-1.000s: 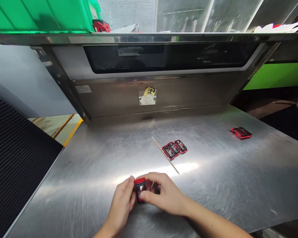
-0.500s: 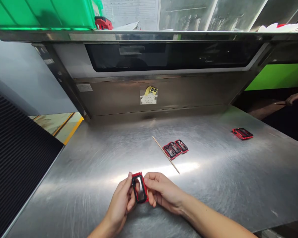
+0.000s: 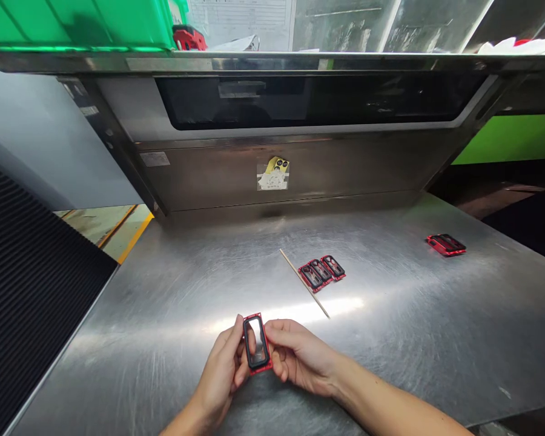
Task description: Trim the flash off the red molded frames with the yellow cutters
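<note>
A small red frame with a black rounded rim [image 3: 247, 344] is held upright between both hands, above the metal table. My left hand [image 3: 224, 363] grips its left edge, thumb along the side and fingers behind, partly seen through the opening. On the right edge, my right hand [image 3: 295, 354] pinches the same frame between thumb and curled fingers. Beyond the hands, three like red-and-black frames [image 3: 321, 272] lie in a row on the table, with a thin wooden stick [image 3: 304, 284] slanting beside them.
More red-and-black frames [image 3: 445, 244] lie at the far right of the metal table [image 3: 140, 351]. A bag with yellow stickers [image 3: 273, 174] is fixed to the back panel. Above runs a shelf [image 3: 263, 63] bearing a green bin [image 3: 77, 24]. A black ribbed surface [image 3: 31, 303] borders the left.
The held frame has tilted slightly, so its face and lower red edge show more. Both hands keep their grip. At the far right, another person's hand has mostly gone from sight.
</note>
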Available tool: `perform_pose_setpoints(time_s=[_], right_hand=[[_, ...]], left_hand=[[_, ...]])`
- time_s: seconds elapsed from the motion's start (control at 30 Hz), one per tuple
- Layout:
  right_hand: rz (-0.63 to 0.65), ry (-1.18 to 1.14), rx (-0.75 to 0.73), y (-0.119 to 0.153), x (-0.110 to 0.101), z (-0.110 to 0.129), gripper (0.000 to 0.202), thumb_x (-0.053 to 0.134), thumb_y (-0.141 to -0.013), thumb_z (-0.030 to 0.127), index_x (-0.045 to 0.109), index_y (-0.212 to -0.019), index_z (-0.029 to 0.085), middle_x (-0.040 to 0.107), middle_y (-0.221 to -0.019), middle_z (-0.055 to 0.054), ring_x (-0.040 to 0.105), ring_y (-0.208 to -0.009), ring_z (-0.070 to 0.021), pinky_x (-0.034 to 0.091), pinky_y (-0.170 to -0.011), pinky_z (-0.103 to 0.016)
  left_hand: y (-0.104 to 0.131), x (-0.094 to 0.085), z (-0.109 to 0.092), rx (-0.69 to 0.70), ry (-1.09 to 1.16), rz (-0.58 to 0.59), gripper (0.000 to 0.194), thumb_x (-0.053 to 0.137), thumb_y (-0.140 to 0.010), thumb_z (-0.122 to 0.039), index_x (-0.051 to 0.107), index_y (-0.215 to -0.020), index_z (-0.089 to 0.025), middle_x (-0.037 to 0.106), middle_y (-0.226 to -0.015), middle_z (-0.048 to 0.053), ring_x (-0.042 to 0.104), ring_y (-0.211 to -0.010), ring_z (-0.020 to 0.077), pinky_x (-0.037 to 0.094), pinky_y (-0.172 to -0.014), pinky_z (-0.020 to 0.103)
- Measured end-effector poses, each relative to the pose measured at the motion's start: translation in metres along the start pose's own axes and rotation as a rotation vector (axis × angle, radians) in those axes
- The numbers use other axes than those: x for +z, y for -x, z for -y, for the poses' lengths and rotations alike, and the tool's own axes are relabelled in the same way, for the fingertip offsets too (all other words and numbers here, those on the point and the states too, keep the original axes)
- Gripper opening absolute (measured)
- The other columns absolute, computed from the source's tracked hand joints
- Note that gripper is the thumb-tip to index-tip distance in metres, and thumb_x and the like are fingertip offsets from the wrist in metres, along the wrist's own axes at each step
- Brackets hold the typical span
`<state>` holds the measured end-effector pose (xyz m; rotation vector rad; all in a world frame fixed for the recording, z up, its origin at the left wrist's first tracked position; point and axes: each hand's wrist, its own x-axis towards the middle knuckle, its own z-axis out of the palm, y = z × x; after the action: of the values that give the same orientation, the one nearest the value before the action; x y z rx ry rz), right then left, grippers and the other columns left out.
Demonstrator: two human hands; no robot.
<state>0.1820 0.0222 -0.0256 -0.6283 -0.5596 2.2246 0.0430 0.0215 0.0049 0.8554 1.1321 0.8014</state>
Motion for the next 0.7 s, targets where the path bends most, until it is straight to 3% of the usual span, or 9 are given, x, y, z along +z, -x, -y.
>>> perform_pose_setpoints(time_s=[0.3, 0.4, 0.53, 0.7], right_hand=[[-0.069, 0.049, -0.050, 0.000, 0.003, 0.001, 0.051, 0.085, -0.063, 0.052, 0.059, -0.072, 0.009, 0.062, -0.056, -0.001, 0.052, -0.036, -0.0039, 0.040, -0.035, -0.009], [-0.147, 0.151, -0.186, 0.002, 0.006, 0.000, 0.051, 0.083, -0.064, 0.055, 0.055, -0.071, 0.012, 0.061, -0.053, 0.001, 0.051, -0.036, -0.0049, 0.039, -0.036, -0.010], [-0.221, 0.487, -0.369, 0.009, 0.015, 0.001, 0.050, 0.075, -0.071, 0.060, 0.057, -0.071, 0.013, 0.058, -0.053, 0.002, 0.050, -0.040, -0.0062, 0.040, -0.041, -0.015], [-0.290, 0.722, -0.545, 0.019, 0.022, 0.001, 0.048, 0.061, -0.083, 0.061, 0.063, -0.073, 0.014, 0.057, -0.057, 0.000, 0.048, -0.046, -0.0093, 0.040, -0.046, -0.020]], left_hand=[[-0.001, -0.006, 0.006, 0.010, -0.037, -0.015, 0.065, 0.049, -0.065, -0.082, 0.053, -0.061, -0.017, 0.033, -0.034, -0.010, 0.018, -0.033, 0.0039, 0.012, -0.036, 0.019], [-0.002, -0.008, 0.012, 0.069, -0.103, 0.051, 0.067, 0.043, -0.067, -0.084, 0.054, -0.070, -0.017, 0.045, -0.043, -0.006, 0.030, -0.036, 0.0060, 0.019, -0.037, 0.018], [-0.002, -0.007, 0.018, 0.119, -0.176, 0.125, 0.063, 0.048, -0.067, -0.081, 0.053, -0.072, -0.019, 0.054, -0.050, -0.003, 0.039, -0.040, 0.0080, 0.026, -0.037, 0.019], [-0.001, -0.004, 0.018, -0.018, -0.107, 0.135, 0.070, 0.041, -0.065, -0.085, 0.055, -0.061, -0.017, 0.042, -0.037, -0.006, 0.031, -0.035, 0.0068, 0.020, -0.037, 0.020]])
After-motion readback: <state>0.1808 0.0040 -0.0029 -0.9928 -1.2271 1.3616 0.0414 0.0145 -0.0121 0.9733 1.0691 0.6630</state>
